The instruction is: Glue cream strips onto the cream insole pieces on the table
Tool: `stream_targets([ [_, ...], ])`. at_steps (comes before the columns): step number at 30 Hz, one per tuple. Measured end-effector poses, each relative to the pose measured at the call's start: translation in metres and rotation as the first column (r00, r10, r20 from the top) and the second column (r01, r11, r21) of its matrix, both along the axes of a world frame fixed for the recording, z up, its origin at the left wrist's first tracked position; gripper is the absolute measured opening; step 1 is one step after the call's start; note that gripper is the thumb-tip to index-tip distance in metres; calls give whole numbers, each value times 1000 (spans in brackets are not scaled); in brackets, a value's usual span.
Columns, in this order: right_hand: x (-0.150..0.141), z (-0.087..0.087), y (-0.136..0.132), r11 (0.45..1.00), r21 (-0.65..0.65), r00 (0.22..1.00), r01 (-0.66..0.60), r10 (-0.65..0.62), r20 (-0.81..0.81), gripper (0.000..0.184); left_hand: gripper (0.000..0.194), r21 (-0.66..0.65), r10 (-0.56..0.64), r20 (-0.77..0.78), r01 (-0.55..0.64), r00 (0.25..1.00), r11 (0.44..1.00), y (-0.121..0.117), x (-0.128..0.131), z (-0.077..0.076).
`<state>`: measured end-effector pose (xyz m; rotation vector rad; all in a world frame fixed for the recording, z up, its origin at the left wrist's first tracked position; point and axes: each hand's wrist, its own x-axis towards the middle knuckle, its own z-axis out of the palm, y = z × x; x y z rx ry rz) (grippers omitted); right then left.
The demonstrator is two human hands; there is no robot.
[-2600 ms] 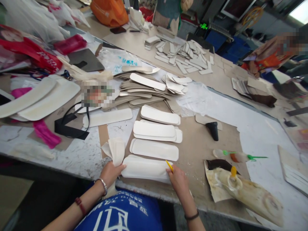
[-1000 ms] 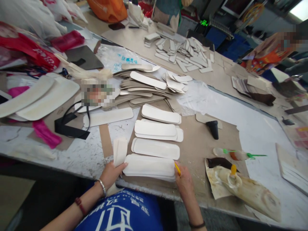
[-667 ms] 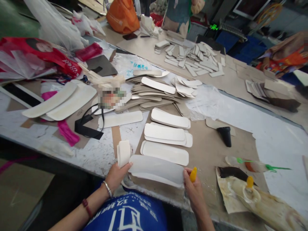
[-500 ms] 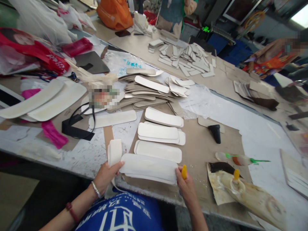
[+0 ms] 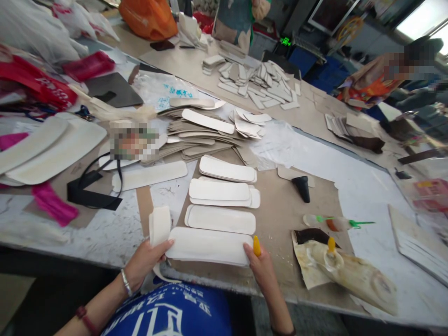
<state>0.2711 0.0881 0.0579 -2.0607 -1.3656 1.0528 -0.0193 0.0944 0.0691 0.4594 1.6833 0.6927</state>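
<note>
White strip (image 5: 208, 245) pinched at both ends

The left hand (image 5: 145, 261) pinches the strip's left end, thumb on top, and a folded white bundle (image 5: 160, 224) rises from its fingers. The right hand (image 5: 262, 263) pinches the other end, its fingers curled by a yellow tip (image 5: 256, 246); their undersides are hidden. The strip lies between both sets of fingers. Just beyond them, three white stacks (image 5: 227, 169) line the surface (image 5: 280, 210); a black cone (image 5: 301, 188) lies beyond the right fingers.

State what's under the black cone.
Under the wide end of the black cone: a pale strip, showing on both sides. Brown sheet surrounds the narrow end. Strip's middle is covered; can't tell what else is there.
</note>
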Motion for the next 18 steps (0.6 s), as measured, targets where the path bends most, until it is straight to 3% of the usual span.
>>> stream_targets([
  [8,3,1,-5,1000,-17,994,-25,23,-106,35,30,3,47,18,-47,999,999,3,5,-6],
  [18,17,7,-13,968,-250,869,30,-149,-471,44,38,-44,92,236,-84,967,996,-4,5,-9],
])
